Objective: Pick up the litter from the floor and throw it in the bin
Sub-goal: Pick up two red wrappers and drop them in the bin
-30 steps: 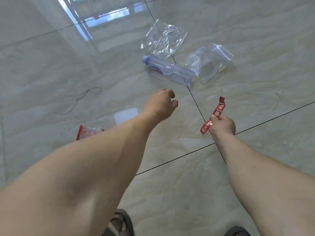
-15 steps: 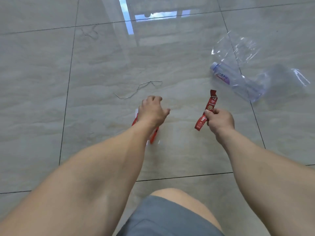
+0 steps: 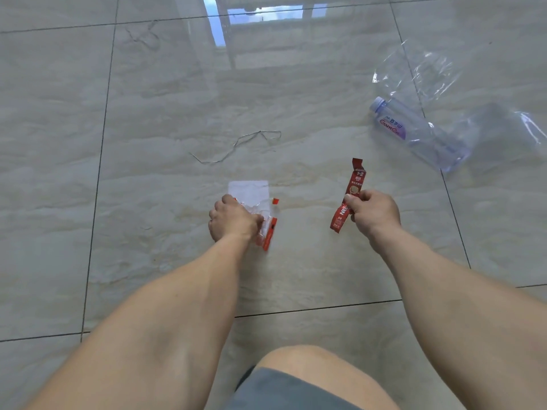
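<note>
My right hand [image 3: 373, 213] is shut on a long red coffee sachet [image 3: 350, 192], held above the floor. My left hand [image 3: 232, 221] is down on a red and clear crumpled wrapper [image 3: 270, 226] lying on the tile, fingers curled over it. An empty clear plastic bottle [image 3: 414, 133] with a pale purple cap lies on its side at the right. A crumpled clear plastic bag [image 3: 420, 69] lies beyond it, and another clear bag [image 3: 503, 125] sits at the far right edge. No bin is in view.
A thin piece of string or wire [image 3: 236, 146] lies on the glossy beige tile floor [image 3: 148, 113] ahead of my left hand. My bent knee in grey shorts [image 3: 296, 380] fills the bottom middle. A window reflects on the tiles at the top.
My view has swung left and lower, shifting the bottle and bags to the right. My left hand has dropped onto the red wrapper and closed its fingers over it. The right hand keeps the sachet.
</note>
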